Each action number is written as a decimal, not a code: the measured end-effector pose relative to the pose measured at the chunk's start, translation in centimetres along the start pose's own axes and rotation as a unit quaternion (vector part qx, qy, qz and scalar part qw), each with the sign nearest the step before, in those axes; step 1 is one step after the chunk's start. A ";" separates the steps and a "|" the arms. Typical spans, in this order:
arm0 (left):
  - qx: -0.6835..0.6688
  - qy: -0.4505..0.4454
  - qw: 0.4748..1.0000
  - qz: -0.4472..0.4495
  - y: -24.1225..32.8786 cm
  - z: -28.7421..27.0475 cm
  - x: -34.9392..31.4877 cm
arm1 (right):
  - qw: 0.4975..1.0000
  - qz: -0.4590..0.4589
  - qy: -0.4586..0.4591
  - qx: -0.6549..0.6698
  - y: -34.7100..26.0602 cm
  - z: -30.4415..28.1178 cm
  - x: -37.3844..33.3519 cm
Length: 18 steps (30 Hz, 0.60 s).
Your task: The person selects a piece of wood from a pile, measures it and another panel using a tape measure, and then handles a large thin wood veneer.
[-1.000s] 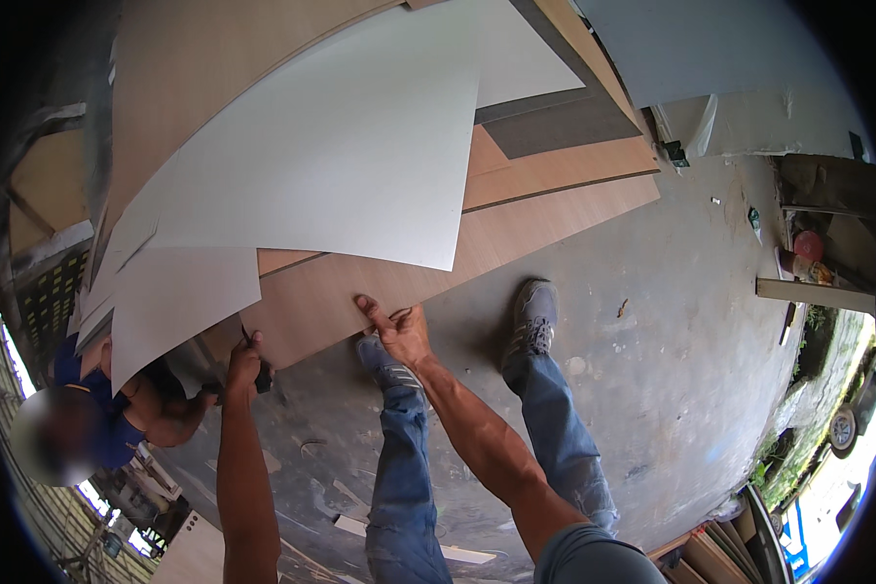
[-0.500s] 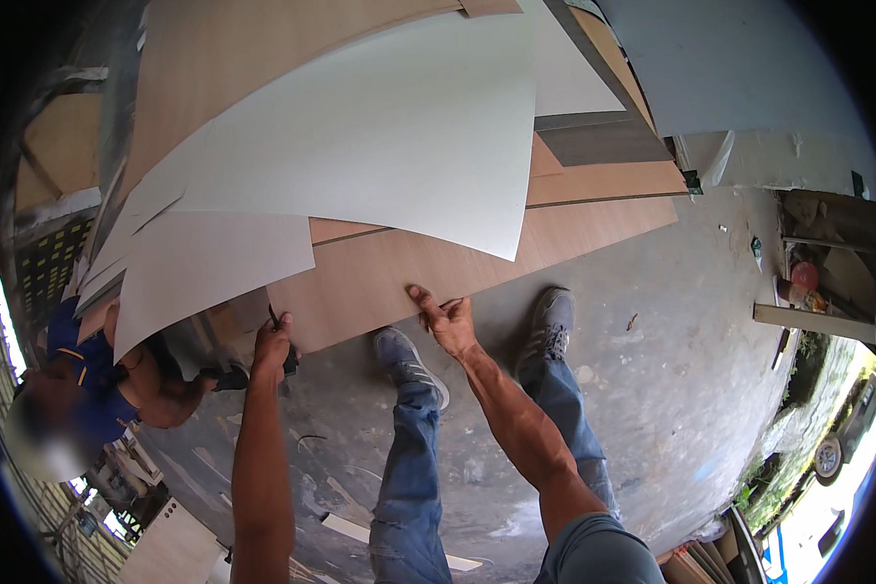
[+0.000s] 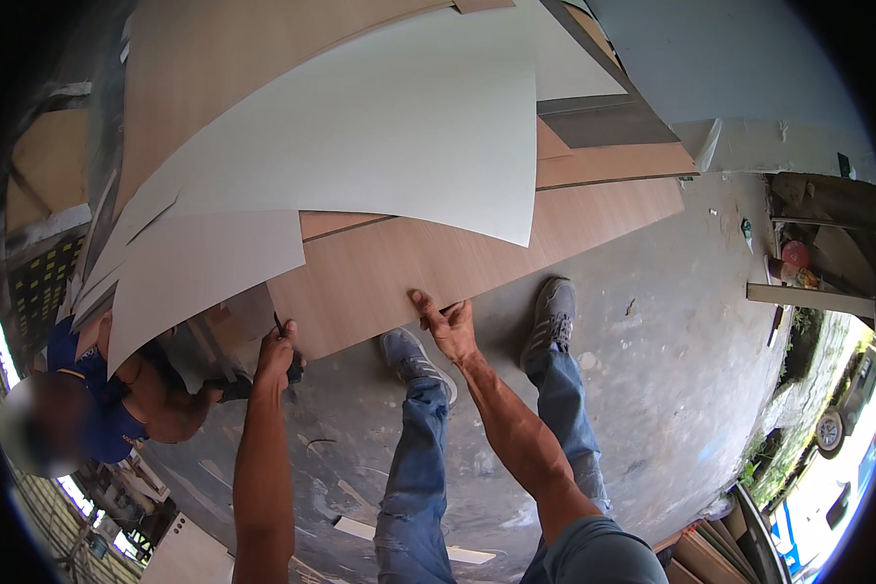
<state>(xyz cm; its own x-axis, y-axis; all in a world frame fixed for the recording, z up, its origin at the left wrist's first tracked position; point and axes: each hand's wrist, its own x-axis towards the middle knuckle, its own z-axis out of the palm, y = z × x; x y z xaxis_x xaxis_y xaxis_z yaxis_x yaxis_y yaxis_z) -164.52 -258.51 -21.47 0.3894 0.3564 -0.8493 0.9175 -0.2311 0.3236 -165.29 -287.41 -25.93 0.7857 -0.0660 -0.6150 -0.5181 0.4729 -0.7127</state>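
Observation:
My right hand (image 3: 450,331) grips the near edge of a wood-grain laminate sheet (image 3: 389,282), thumb on top and fingers curled beneath. At the sheet's near left corner my left hand (image 3: 276,355) is closed around a slim dark tool (image 3: 278,321) with a narrow tip. Most of that tool is hidden by the fingers, so its exact kind cannot be made out. A large white sheet (image 3: 389,127) lies over the wood-grain one, its near edge bowed. A smaller pale sheet (image 3: 209,263) hangs off at the left.
A co-worker (image 3: 127,409) in a dark blue shirt crouches at the left, a dark-gloved hand (image 3: 232,387) near my left hand. My shoes (image 3: 553,316) stand on the grey concrete floor (image 3: 652,389), just below the sheet's edge. Offcut strips (image 3: 469,555) lie near my legs; a shelf (image 3: 813,297) stands at the right.
The view has shifted slightly. Both my hands keep their holds at nearly the same places on the sheet. The co-worker's head has moved a little.

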 end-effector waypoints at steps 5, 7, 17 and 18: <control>-0.003 -0.006 1.000 -0.023 1.1 -0.2 -0.6 | 0.997 0.009 -0.006 -0.078 0.2 -0.7 0.3; 0.010 -0.013 1.000 -0.026 1.1 -0.4 -0.5 | 0.996 0.021 0.000 -0.090 0.6 -1.1 0.3; 0.135 0.075 0.988 -0.008 -1.9 -3.7 2.1 | 0.997 0.069 0.002 0.018 2.0 1.8 -0.3; 0.076 0.144 0.987 -0.004 -3.8 -3.1 2.0 | 0.996 0.083 -0.004 0.035 1.7 1.9 -0.2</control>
<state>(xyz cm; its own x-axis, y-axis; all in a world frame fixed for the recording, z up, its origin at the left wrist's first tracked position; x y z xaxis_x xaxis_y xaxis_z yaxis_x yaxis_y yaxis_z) -167.01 -254.11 -23.15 0.4093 0.5967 -0.6903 0.9064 -0.3527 0.2325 -165.71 -284.90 -26.38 0.6942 0.0243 -0.7194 -0.6164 0.5362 -0.5767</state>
